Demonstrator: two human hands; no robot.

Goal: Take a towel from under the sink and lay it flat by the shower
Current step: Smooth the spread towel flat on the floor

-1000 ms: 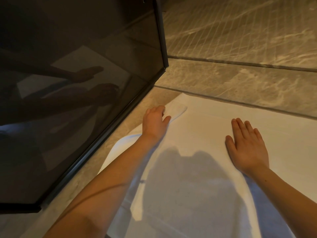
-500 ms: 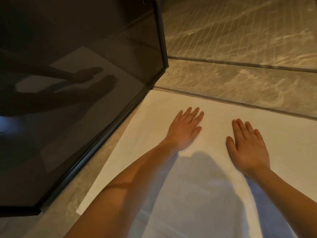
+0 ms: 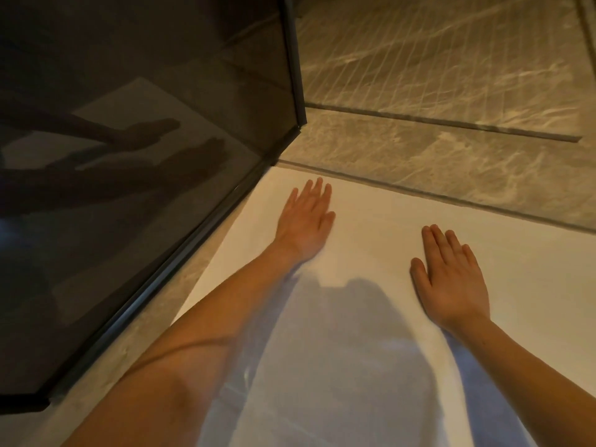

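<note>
From the head camera, the white towel (image 3: pixel 371 227) lay spread flat on the stone floor (image 3: pixel 451 162), its left edge just beside the dark glass shower panel (image 3: pixel 145 156). The left hand (image 3: pixel 306 221) and right hand (image 3: pixel 451 279) both rested palm-down on it, fingers extended and gripping nothing.

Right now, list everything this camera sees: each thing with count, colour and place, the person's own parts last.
towel: one, white, spread flat on the floor, far corner at the base of the glass panel.
glass panel: one, dark tinted with black frame, upper left, reflecting the arms and towel.
floor: one surface, beige-grey marbled stone with dark joint lines, beyond and left of the towel.
shadow: one, grey, on the near middle of the towel.
left hand: one, bare, open, palm down on the towel near the panel.
right hand: one, bare, open, palm down on the towel, right of centre.
</note>
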